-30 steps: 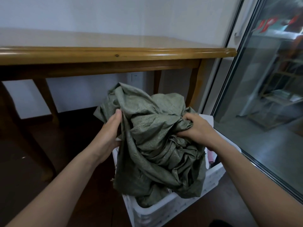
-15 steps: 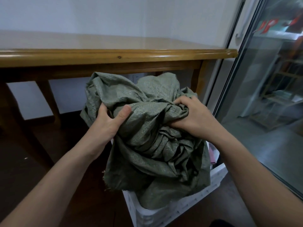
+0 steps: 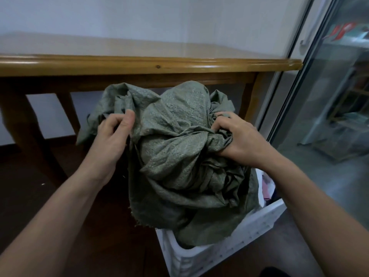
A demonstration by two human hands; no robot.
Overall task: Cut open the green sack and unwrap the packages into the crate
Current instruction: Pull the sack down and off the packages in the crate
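Green sack (image 3: 179, 148), crumpled into a loose bundle of woven fabric, is held up between both hands above a white plastic crate (image 3: 229, 244) that stands on the dark floor (image 3: 40, 196). Its lower folds hang down into the crate's opening, and a frayed edge (image 3: 134, 214) dangles outside the crate's left wall. The left hand (image 3: 111, 138) is on the bundle's left side: its thumb lies pressed on the outer face of the cloth and its fingers are curled behind a fold, so it pinches that fold. The right hand (image 3: 239, 140) is on the right side, knuckles upward, its fingers dug into a gathered knot of fabric and clamped tight on it. Both forearms are bare and reach in from the lower corners of the view. At the crate's far right corner, just beside the hanging sack, something pink and white (image 3: 266, 186) shows inside; it may be one of the packages, but too little of it is visible to tell. Behind the sack stands a wooden table (image 3: 139, 64) with a glossy rounded edge; the top of the bundle rises in front of the rail just below that edge, and a table leg (image 3: 34, 132) shows to the left of the bundle. A pale wall (image 3: 159, 21) lies behind the table. On the right a glass door (image 3: 329, 116) in a metal frame runs close past the crate, with blurred shelving beyond the pane
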